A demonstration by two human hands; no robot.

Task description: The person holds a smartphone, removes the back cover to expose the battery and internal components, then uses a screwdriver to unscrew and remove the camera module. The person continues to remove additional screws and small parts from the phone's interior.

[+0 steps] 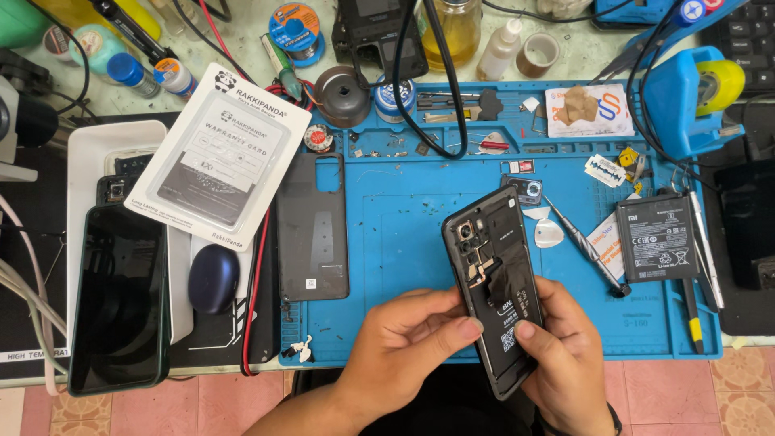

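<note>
Both hands pinch an opened phone (494,287) low in the view, above the near edge of the blue mat (404,234). The left hand (404,343) closes thumb and fingers on the phone's left edge; the right hand (565,355) presses its thumb on the lower inner face with fingers wrapped behind. The phone is held with its long axis running from near the person up and slightly left, camera end pointing away, open back facing the lens. Its bottom end is partly hidden by the right thumb, and the small parts inside are hard to make out. Just right of it lie a pick (549,234) and a screwdriver (585,246), then a battery (658,238). To the left a dark back cover (312,230) lies flat on the mat. Further left rest a packaged card (218,157) and another phone (119,299), its lower end near the table edge.
</note>
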